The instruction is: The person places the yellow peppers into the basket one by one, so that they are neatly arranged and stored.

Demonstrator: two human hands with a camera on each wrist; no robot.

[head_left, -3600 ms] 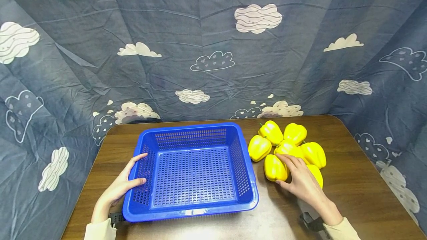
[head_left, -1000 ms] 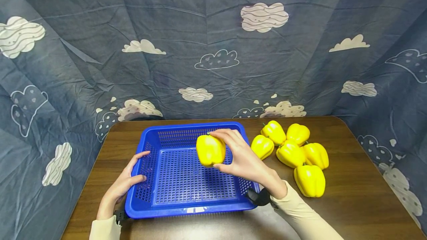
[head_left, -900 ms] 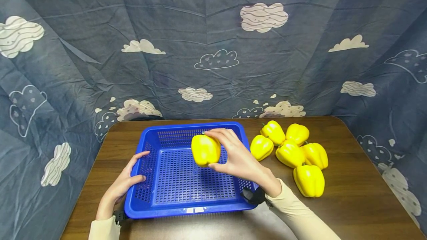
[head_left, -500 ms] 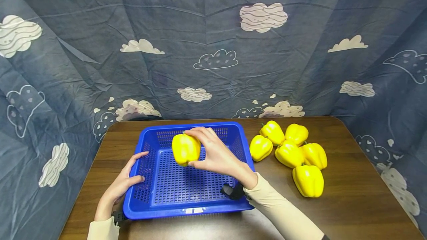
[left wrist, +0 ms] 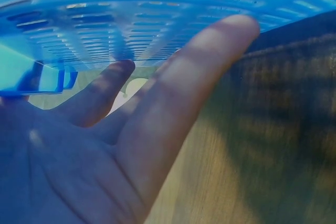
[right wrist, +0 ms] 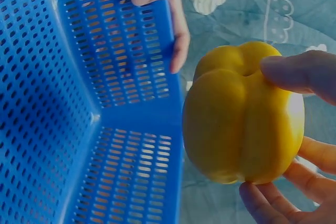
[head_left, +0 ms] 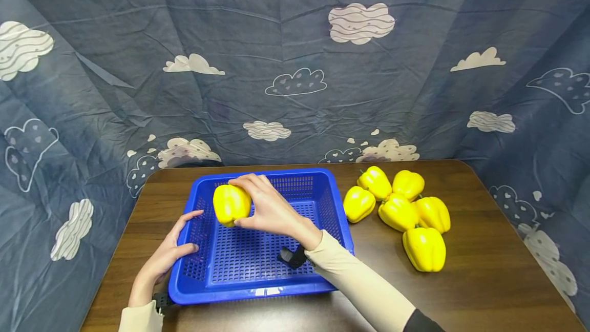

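In the head view, a blue perforated plastic basket (head_left: pixel 295 288) stands on the wooden table. My left hand (head_left: pixel 162 257) holds its left rim, with the thumb over the edge toward the inside; the left wrist view has this hand (left wrist: pixel 152 108) against the slotted wall. Above the basket's left part, my right hand (head_left: pixel 272 210) holds a yellow bell pepper (head_left: pixel 230 204) between thumb and fingers. The right wrist view gives this pepper (right wrist: pixel 241 119) up close, its lobed end toward the camera, apart from the basket wall (right wrist: pixel 118 40). No other pepper is visible inside the basket.
Several more yellow bell peppers (head_left: pixel 399 213) lie in a cluster right of the basket, on the brown wooden tabletop (head_left: pixel 488 270). A grey-blue curtain (head_left: pixel 295 29) with cloud prints hangs behind and beside the table.
The right hand took one bell pepper from the front of the cluster, lifted it over the basket and carried it leftward. The left hand stays on the basket's rim.
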